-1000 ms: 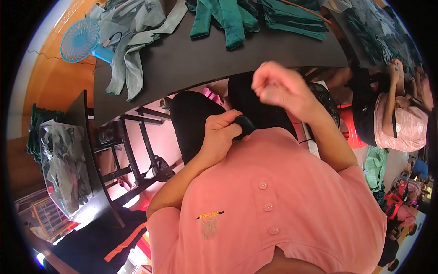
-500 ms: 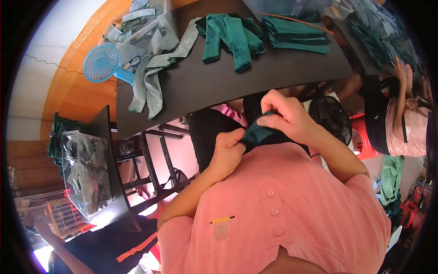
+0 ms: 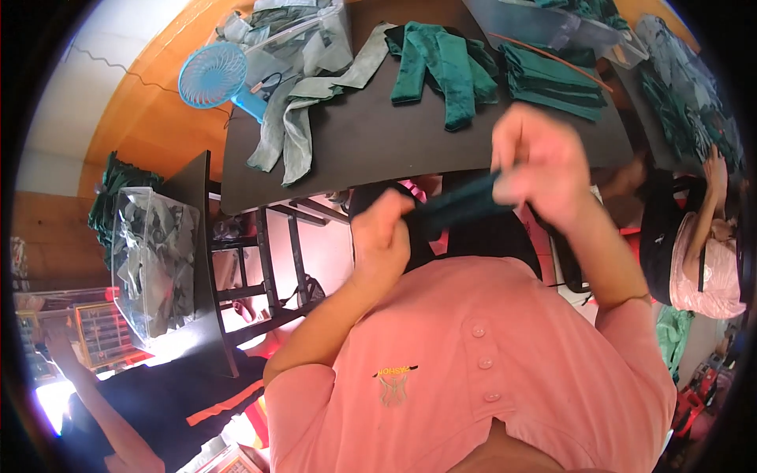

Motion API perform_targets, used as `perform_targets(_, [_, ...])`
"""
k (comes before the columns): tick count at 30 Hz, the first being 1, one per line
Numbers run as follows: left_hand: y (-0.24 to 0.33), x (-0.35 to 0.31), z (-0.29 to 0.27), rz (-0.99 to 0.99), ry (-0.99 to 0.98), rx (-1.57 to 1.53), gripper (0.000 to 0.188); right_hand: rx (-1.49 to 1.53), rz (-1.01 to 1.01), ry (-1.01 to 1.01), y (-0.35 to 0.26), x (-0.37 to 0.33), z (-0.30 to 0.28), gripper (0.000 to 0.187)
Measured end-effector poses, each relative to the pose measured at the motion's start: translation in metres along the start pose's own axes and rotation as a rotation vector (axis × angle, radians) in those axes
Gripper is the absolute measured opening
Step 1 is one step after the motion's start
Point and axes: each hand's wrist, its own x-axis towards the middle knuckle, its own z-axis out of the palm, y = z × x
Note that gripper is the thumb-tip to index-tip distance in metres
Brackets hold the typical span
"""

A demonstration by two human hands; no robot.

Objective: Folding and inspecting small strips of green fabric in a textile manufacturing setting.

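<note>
A dark green velvety fabric strip [image 3: 465,203] is stretched between my hands, above my lap. My left hand [image 3: 382,236] is closed around one end of it. The other end is pinched in my right hand [image 3: 544,169], which sits higher and is smeared by motion. Beyond them, on the dark table [image 3: 363,150], a loose heap of green velvet strips [image 3: 445,67] lies in the middle. To its right rests a flat stack of green strips [image 3: 552,83], with a thin reddish-brown stick [image 3: 552,59] across it. Pale grey-green strips [image 3: 292,130] trail toward the table's near edge.
A blue fan [image 3: 213,75] stands by a clear bin of grey-green scraps [image 3: 307,47]. Another clear bin [image 3: 158,260] sits on a side table at left. Other people work on both sides; one person's hand [image 3: 715,169] touches piled fabric at right. Another clear bin [image 3: 544,24] is at the back.
My hands have moved apart, and the green strip now spans a wider gap between them. My right hand has gone up and to the right. The whole view has shifted slightly.
</note>
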Motion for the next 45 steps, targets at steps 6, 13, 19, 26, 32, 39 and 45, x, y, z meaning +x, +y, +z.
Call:
perform_targets(6, [0.002,0.052,0.002,-0.043,0.124,-0.149,0.032,-1.277,-0.309,-0.156,-0.035,0.151,-0.048,0.02])
perform_targets(13, [-0.025,0.028,0.006,-0.13,-0.054,-0.423,0.028,-1.684,-0.47,-0.226,0.08,0.234,0.054,0.021])
perform_targets(19, [-0.022,0.025,-0.027,-0.357,0.044,-0.79,0.024,-1.241,-0.585,-0.038,0.067,0.22,0.043,0.019])
perform_targets(26, [-0.016,0.022,-0.048,-0.817,0.078,-1.275,0.04,-0.994,-0.737,-0.345,0.043,0.078,0.065,0.018])
perform_targets(32, [-0.035,-0.005,-0.033,-1.099,0.086,-1.111,0.026,-0.843,-0.684,-0.399,0.091,0.012,0.077,0.02])
perform_targets(39, [-0.032,-0.025,-0.013,-0.816,0.263,-0.826,0.007,-0.594,-0.3,-0.427,0.1,-0.01,0.068,0.018])
perform_targets(45, [-0.008,-0.033,0.002,-0.479,0.042,-0.392,0.008,-0.127,0.378,-0.11,0.113,-0.022,0.063,0.023])
